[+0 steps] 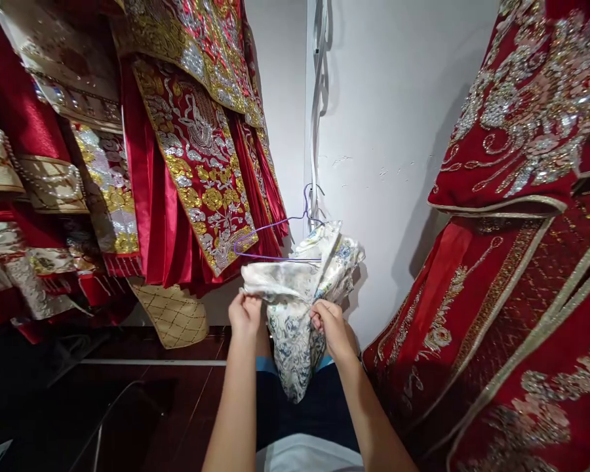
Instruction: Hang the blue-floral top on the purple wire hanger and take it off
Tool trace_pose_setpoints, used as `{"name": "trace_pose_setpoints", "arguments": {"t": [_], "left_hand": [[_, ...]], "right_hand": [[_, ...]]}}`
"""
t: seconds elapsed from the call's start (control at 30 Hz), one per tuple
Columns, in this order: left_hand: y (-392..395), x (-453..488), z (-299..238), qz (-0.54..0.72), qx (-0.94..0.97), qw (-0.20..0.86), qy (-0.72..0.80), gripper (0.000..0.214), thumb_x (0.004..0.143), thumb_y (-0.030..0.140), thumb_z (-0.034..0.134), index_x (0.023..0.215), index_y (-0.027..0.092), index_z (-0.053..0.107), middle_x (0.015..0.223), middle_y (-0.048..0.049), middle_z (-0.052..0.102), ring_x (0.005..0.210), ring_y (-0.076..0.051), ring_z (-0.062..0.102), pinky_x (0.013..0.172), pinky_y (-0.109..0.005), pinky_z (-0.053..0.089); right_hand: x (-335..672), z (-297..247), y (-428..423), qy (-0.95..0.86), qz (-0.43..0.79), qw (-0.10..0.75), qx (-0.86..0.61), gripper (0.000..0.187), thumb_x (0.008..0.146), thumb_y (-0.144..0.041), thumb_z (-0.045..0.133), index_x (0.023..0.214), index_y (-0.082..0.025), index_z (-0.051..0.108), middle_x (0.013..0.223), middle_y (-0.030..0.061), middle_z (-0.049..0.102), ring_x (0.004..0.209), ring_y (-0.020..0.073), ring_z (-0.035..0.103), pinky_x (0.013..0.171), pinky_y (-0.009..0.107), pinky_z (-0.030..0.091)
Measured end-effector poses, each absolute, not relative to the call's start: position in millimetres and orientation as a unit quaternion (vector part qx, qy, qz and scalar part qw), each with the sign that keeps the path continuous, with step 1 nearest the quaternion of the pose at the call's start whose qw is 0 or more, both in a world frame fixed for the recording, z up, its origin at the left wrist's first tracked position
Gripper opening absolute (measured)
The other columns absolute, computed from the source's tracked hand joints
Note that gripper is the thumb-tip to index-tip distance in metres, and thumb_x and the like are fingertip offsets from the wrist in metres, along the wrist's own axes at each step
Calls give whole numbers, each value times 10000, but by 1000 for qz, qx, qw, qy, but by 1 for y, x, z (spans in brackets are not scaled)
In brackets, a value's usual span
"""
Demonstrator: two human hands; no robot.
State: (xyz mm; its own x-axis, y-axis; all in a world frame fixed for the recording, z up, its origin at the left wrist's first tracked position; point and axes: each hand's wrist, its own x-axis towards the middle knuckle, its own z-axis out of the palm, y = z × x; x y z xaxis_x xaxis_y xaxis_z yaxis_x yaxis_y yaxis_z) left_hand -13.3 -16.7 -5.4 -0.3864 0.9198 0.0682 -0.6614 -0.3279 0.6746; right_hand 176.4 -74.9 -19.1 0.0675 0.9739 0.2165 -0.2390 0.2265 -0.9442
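Left side: red pleated skirts with gold-and-silver embroidered panels hang in a row, a gold quilted cloth panel below them.
Right side: red garments with silver sequined embroidery hang close to the right forearm.
Far side: a pale, scuffed wall with a white strip running down it.
Hanger: a thin purple hanger, its left shoulder bare and its right one covered by cloth; what its hook hangs on is unclear.
Forearms: both reach from the near edge toward the far side, hands apart at similar height.
Left hand: fingers pinched on the left edge of a white satiny garment with blue-grey floral print.
Right hand: fingers curled and closed on its right side.
Floral garment: between the hands, upper part against the hanger, lower part dangling nearer, tapering downward.
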Motion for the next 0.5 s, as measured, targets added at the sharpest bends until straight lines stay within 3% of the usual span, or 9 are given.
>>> {"name": "trace_pose_setpoints", "arguments": {"t": [0.13, 0.23, 0.33, 0.5], "left_hand": [[-34, 18, -26, 747, 207, 555, 301, 176, 818, 133, 489, 650, 184, 504, 599, -2, 511, 601, -126, 554, 628, -229, 488], [-47, 26, -16, 710, 249, 596, 280, 111, 758, 184, 580, 651, 163, 557, 635, -4, 527, 588, -121, 516, 586, -228, 463], [-62, 32, 1, 648, 360, 637, 214, 161, 734, 265, 652, 650, 152, 574, 668, -1, 511, 594, -110, 459, 584, -225, 426], [-89, 54, 14, 527, 531, 638, 181, 149, 739, 272, 664, 693, 136, 630, 894, -65, 616, 779, -158, 530, 700, -246, 415]], "right_hand": [[192, -26, -72, -488, 500, 594, -398, 286, 726, -427, 544, 552, -217, 456, 491, -51, 403, 442, 76, 282, 450, 236, 234], [207, -34, -69, -517, 522, 529, -425, 303, 703, -418, 604, 518, -208, 488, 449, -57, 382, 407, 68, 259, 429, 234, 213], [223, -39, -67, -537, 522, 474, -464, 287, 653, -353, 710, 499, -187, 534, 428, -38, 432, 407, 82, 328, 432, 233, 225], [228, -37, -68, -548, 439, 528, -478, 311, 790, -499, 627, 704, -200, 641, 594, 7, 587, 612, 180, 533, 591, 283, 416]]}}
